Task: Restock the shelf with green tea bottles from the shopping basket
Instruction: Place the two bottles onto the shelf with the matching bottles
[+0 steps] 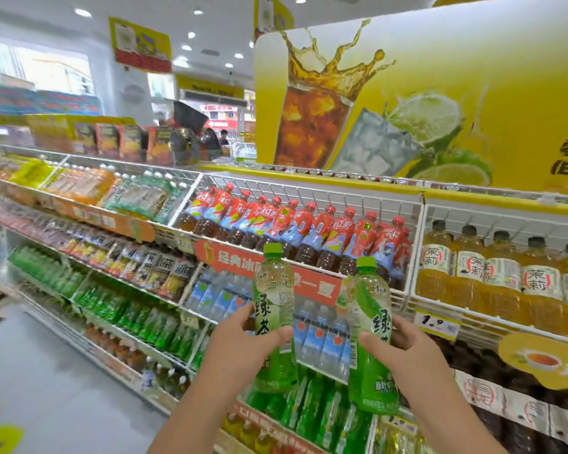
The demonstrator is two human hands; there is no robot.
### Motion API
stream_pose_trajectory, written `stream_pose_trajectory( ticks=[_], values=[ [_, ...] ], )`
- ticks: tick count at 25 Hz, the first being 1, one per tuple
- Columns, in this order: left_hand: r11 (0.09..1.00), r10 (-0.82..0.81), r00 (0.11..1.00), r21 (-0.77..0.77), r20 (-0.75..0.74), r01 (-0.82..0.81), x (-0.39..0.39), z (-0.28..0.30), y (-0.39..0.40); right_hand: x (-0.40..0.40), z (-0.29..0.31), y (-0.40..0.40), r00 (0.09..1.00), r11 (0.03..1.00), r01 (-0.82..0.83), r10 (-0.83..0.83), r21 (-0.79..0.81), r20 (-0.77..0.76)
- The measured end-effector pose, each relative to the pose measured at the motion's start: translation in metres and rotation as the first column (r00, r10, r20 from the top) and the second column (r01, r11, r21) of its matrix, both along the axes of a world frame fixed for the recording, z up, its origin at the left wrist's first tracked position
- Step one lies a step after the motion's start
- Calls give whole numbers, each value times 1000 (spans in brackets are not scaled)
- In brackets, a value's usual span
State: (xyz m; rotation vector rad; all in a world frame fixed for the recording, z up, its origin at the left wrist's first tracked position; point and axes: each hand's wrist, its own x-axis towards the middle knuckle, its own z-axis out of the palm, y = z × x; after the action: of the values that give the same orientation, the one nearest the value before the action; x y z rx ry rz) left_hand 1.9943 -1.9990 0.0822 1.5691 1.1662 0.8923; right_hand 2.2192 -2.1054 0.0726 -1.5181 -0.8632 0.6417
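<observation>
The left hand [243, 335] holds one green tea bottle [274, 319] upright. The right hand [404, 342] holds another bottle [371, 335]. Both are up in front of the shelf [309, 267] of drinks.

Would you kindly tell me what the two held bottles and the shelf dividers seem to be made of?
Left green tea bottle and right green tea bottle: probably clear glossy plastic, see-through near the green caps. Shelf dividers: apparently white-coated metal wire, thin grid bars.

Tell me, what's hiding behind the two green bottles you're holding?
Behind the green tea bottles are blue-labelled water bottles and a red shelf sign. Its middle characters are covered.
</observation>
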Motion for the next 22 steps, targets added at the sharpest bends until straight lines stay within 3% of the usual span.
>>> stream_pose_trajectory(
  ticks=[6, 22],
  values=[
    [995, 97, 995, -7, 37, -97, -86, -5, 41, -81, -6, 63, 997, 997, -70, 69, -20, -20],
    [959, 282, 959, 17, 34, -283, -430, -5, 240, -403, -4, 321, 971, 972, -233, 233, -1, -58]
  ],
)
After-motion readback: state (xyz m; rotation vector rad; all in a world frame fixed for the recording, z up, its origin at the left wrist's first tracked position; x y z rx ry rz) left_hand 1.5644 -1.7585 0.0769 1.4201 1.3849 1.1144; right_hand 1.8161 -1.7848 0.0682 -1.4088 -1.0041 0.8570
